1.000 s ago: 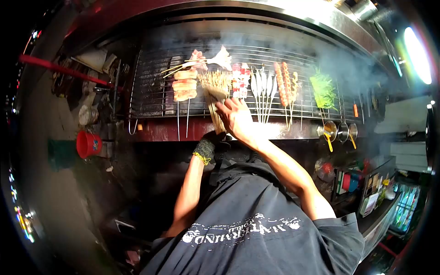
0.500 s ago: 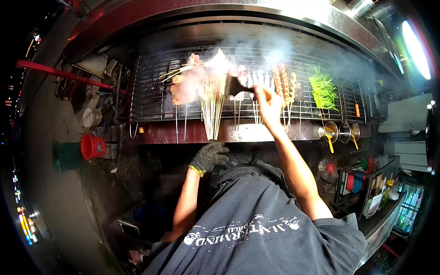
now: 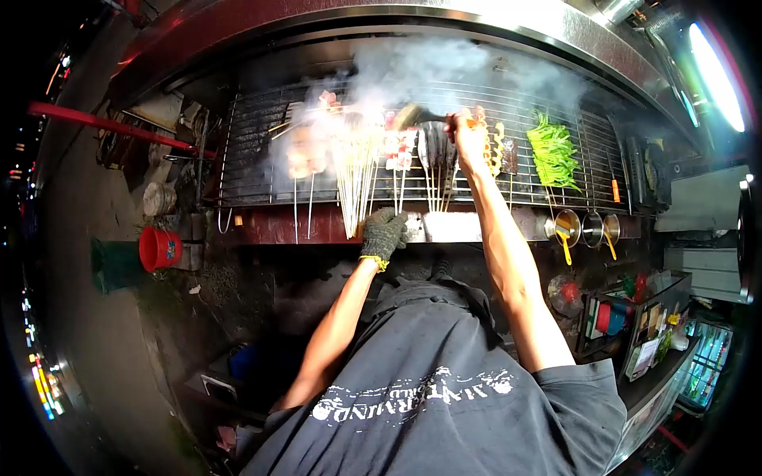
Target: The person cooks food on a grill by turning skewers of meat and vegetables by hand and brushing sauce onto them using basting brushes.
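My right hand [image 3: 467,133] is closed around the handle of a dark, wide-headed brush [image 3: 413,117], held over the middle of the smoky grill. My left hand [image 3: 385,233], in a dark knitted glove with a yellow cuff, is at the grill's front edge. Its fingers are curled by the lower ends of the red-and-white meat skewers [image 3: 399,151]; what they grip is hidden. Left of these lies a fanned bundle of thin skewers [image 3: 355,170], its top veiled in smoke. Dark skewers [image 3: 436,151] lie below the brush.
Green vegetable skewers [image 3: 554,152] lie at the grill's right, with spiral-cut skewers [image 3: 497,151] nearer the middle. Metal pots [image 3: 567,224] with yellow-handled brushes hang at the front rail. A red bucket [image 3: 160,248] stands at the left. A shelf unit [image 3: 635,325] is at the right.
My left hand has moved up and right from below the edge to the meat skewers' ends. The brush has swung to point more level and higher. Smoke has spread.
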Action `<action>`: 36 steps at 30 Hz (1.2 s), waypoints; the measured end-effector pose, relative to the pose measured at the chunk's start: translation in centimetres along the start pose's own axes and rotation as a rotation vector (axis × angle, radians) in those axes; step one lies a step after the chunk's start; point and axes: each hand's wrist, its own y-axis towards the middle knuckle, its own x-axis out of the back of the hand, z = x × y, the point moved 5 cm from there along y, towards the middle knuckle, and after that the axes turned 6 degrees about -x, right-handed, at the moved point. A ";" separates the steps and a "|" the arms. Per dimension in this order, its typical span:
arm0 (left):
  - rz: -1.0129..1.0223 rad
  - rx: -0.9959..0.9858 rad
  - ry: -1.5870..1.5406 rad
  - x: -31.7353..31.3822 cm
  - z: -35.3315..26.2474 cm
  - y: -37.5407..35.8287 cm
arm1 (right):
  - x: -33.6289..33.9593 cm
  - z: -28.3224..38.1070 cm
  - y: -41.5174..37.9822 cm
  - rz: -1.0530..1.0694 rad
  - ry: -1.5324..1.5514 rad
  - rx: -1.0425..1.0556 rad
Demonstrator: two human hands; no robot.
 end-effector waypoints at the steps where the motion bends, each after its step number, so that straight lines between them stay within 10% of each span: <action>1: -0.058 -0.034 -0.016 0.0 -0.1 0.1 | -0.2 -0.3 -0.5 -0.083 -0.179 0.025; 4: -0.109 -0.031 0.025 0.2 -0.5 0.3 | 1.3 0.9 -2.9 -0.039 -0.097 0.003; 6: -0.235 -0.404 0.660 0.9 -1.7 0.5 | 1.5 1.9 -6.4 0.065 -0.141 0.019; 7: -0.231 -0.364 0.552 0.9 -1.8 0.3 | 1.4 0.6 -6.7 0.030 -0.471 0.139; 15: -0.036 0.024 -0.216 0.9 -3.3 -1.2 | 7.1 3.0 -10.2 -0.024 0.069 -0.039; 26: -0.070 0.019 -0.032 -0.6 0.3 -0.7 | 12.5 2.8 -12.0 -0.068 -0.090 0.001; 36: 0.061 -0.024 -0.070 -0.7 0.1 -0.6 | 3.2 -0.3 -4.9 0.012 -0.137 -0.049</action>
